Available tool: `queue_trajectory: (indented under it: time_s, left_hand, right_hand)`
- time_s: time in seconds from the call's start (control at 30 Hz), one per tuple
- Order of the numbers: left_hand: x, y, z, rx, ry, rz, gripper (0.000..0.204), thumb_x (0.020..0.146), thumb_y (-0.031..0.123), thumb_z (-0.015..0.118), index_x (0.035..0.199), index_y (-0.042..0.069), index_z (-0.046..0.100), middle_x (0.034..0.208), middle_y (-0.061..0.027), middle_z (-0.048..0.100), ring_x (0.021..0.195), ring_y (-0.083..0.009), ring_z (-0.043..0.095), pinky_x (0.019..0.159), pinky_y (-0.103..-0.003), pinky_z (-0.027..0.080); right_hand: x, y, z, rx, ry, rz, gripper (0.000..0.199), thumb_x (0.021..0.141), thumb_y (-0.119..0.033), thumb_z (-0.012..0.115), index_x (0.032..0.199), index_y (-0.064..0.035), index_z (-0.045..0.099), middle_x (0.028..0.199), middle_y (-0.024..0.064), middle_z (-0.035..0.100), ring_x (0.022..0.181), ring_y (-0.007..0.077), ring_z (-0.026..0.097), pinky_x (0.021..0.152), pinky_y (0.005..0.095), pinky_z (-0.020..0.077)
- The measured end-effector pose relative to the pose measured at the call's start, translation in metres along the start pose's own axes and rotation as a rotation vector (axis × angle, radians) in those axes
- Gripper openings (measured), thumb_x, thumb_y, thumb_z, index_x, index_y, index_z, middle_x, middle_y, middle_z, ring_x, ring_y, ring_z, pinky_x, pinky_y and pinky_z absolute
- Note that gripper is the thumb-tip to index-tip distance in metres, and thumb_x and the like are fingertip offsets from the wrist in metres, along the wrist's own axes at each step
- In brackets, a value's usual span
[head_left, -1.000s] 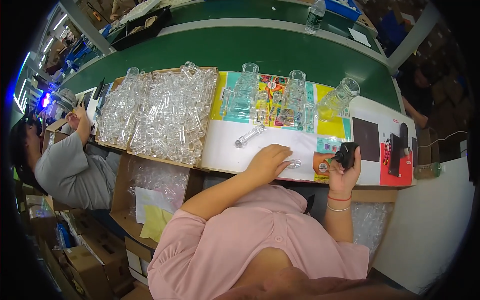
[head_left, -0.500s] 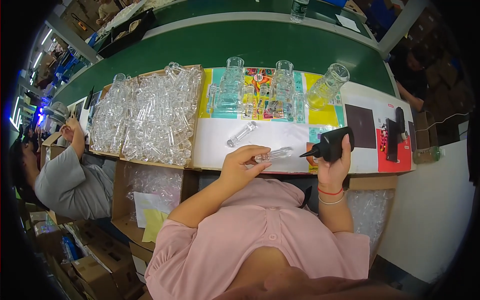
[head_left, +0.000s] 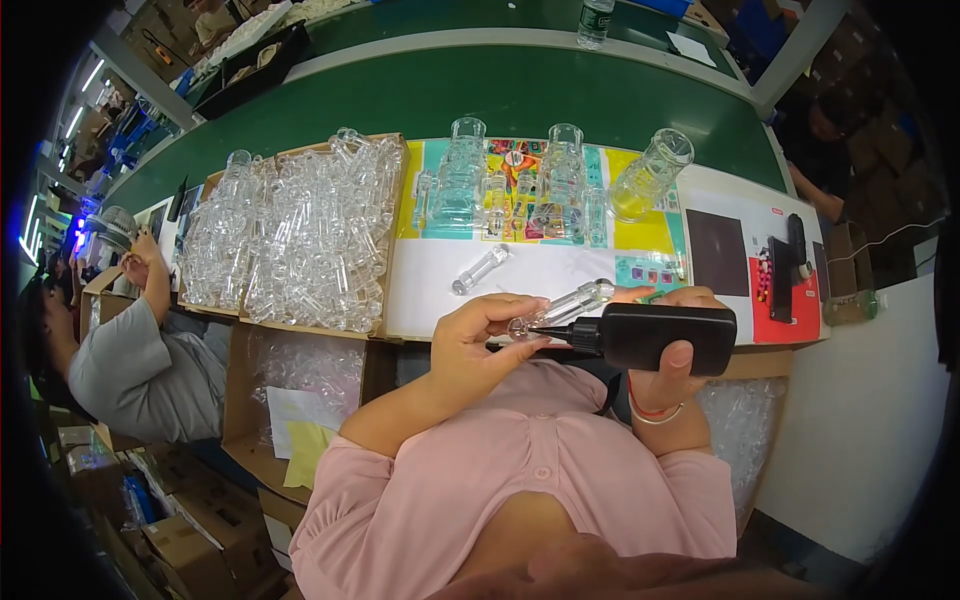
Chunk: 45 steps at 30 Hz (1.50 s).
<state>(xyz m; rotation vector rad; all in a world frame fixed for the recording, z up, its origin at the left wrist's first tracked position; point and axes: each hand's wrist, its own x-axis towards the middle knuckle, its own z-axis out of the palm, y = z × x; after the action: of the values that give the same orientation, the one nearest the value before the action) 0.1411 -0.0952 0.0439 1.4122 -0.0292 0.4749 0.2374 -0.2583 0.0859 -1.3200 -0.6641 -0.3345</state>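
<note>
Between the thumb and fingers of my left hand (head_left: 482, 345) is a clear tube-shaped part (head_left: 575, 302), slanting up to the right. My right hand (head_left: 668, 372) is wrapped round a black squeeze bottle (head_left: 672, 338), held nearly level. Its thin nozzle (head_left: 553, 331) points left, at the near end of the clear part by my left fingertips; whether they touch I cannot tell. A similar loose clear part (head_left: 481, 270) lies on the white sheet beyond my left hand. Farther back stand clear ribbed vessels (head_left: 461, 180), with one wider vessel (head_left: 652, 178) tilted at the right.
At the left a cardboard tray (head_left: 397, 215) is heaped with clear parts. A black device (head_left: 780, 280) lies on the printed sheet at the right. A water bottle (head_left: 594, 24) stands at the back. Beside me on the left a person in a grey sleeve (head_left: 150, 375) works.
My right hand has turned the bottle level and brought it left, its nozzle now at the clear part. My left hand has tilted the part's far end upward.
</note>
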Motion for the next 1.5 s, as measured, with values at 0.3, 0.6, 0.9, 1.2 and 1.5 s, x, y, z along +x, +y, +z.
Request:
queue_trajectory:
  time_s: [0.3,0.6,0.9,1.2,1.5]
  left_hand:
    - [0.001,0.002,0.000,0.081,-0.018,0.079,0.037,0.070,-0.010,0.066,0.104,-0.003,0.057,0.107,-0.0179,0.058,0.099,-0.0227,0.059,0.081,-0.030,0.052]
    - [0.005,0.007,-0.004,0.327,-0.009,0.247,0.039,0.063,-0.007,0.071,0.099,0.000,0.061,0.102,-0.0157,0.063,0.091,-0.0232,0.063,0.077,-0.029,0.050]
    - [0.007,0.015,-0.006,0.492,-0.028,0.338,0.043,0.061,-0.006,0.072,0.101,0.001,0.062,0.099,-0.0142,0.063,0.087,-0.0239,0.063,0.074,-0.029,0.051]
    - [0.008,0.018,-0.005,0.575,-0.023,0.334,0.045,0.060,-0.005,0.073,0.103,0.001,0.061,0.097,-0.0134,0.063,0.085,-0.0242,0.062,0.073,-0.029,0.050]
    - [-0.001,0.016,-0.004,0.145,-0.073,-0.031,0.045,0.072,-0.006,0.066,0.113,-0.001,0.051,0.102,-0.0160,0.060,0.093,-0.0226,0.060,0.082,-0.031,0.048]
  right_hand:
    - [-0.005,0.006,-0.005,0.004,-0.056,0.002,0.049,0.082,-0.045,0.055,0.094,0.0003,0.041,0.081,0.0107,0.047,0.070,0.0166,0.048,0.065,0.0295,0.0442]
    - [0.006,0.000,-0.004,0.048,-0.064,0.082,0.044,0.081,-0.039,0.060,0.088,0.0023,0.047,0.084,0.0093,0.047,0.071,0.0153,0.049,0.066,0.0283,0.0452]
    - [0.011,-0.010,-0.015,-0.019,-0.185,0.065,0.044,0.082,-0.040,0.060,0.093,0.0007,0.046,0.084,0.0104,0.049,0.072,0.0170,0.052,0.063,0.0272,0.0445]
    - [0.009,-0.025,-0.027,-0.052,-0.565,-0.413,0.051,0.068,-0.009,0.075,0.110,-0.0032,0.046,0.096,0.0178,0.057,0.068,0.0259,0.060,0.055,0.0333,0.0485]
    - [0.005,-0.021,-0.028,-0.011,-0.570,-0.551,0.054,0.066,-0.011,0.078,0.106,-0.0019,0.044,0.097,0.0165,0.055,0.069,0.0255,0.059,0.056,0.0340,0.0491]
